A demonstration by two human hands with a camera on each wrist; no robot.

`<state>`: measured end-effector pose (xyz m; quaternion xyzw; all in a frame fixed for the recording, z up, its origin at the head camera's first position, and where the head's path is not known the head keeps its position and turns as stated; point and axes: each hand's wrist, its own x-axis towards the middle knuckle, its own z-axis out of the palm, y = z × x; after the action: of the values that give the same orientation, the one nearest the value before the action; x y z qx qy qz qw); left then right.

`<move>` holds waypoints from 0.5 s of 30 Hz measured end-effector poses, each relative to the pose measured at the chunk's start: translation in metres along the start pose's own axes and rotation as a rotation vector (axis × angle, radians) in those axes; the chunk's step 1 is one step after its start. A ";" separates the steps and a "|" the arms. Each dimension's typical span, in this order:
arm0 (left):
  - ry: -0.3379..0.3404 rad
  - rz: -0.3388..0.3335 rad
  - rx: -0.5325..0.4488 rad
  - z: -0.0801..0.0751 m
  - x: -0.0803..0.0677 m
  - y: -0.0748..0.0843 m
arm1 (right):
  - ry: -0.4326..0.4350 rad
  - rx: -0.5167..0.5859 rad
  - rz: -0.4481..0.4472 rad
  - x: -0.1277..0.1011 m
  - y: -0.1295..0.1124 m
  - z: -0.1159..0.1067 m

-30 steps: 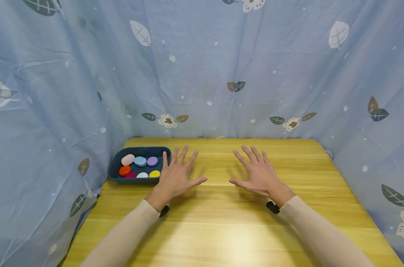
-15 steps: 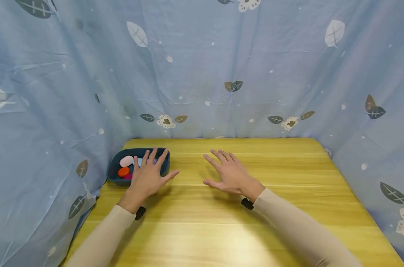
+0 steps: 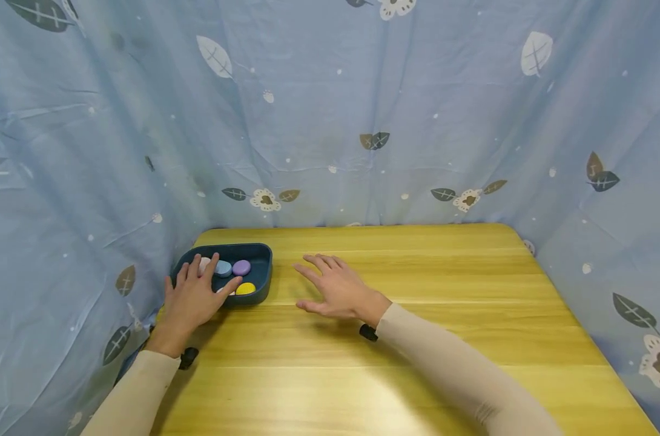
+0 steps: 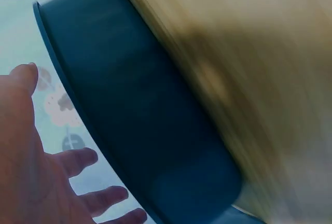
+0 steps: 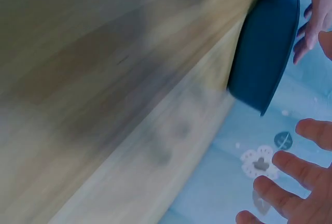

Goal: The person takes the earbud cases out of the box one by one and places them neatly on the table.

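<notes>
1. Risk: the tray (image 3: pixel 261 274) sits at the desk's (image 3: pixel 417 339) far-left corner, close to the left edge; judged, a sideways push from the left hand (image 3: pixel 191 297) could tip it over and spill the pebbles (image 3: pixel 241 267).
2. Left grip: wide, fingers spread over the tray's near-left part, holding nothing.
3. Right hand (image 3: pixel 335 290): wide, flat, just right of the tray, apart from it.

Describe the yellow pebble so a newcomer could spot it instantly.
Start at the wooden table and go to its far left corner, where a dark teal tray sits by the curtain. The yellow pebble lies in the tray's near right corner, just right of the left hand. It is the only yellow piece; the blue and purple ones lie behind it.
</notes>
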<state>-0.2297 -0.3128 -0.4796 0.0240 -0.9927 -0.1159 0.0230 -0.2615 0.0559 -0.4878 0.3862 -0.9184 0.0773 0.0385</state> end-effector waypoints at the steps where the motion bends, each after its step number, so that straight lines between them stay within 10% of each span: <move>1: 0.004 -0.010 -0.003 0.001 0.000 -0.004 | -0.004 0.000 -0.004 0.003 -0.003 0.001; 15: -0.051 -0.152 -0.044 0.000 0.006 -0.024 | -0.045 0.011 -0.082 0.034 -0.035 0.010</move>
<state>-0.2344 -0.3364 -0.4853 0.0960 -0.9855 -0.1396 -0.0107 -0.2603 0.0057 -0.4895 0.4254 -0.9020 0.0718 0.0188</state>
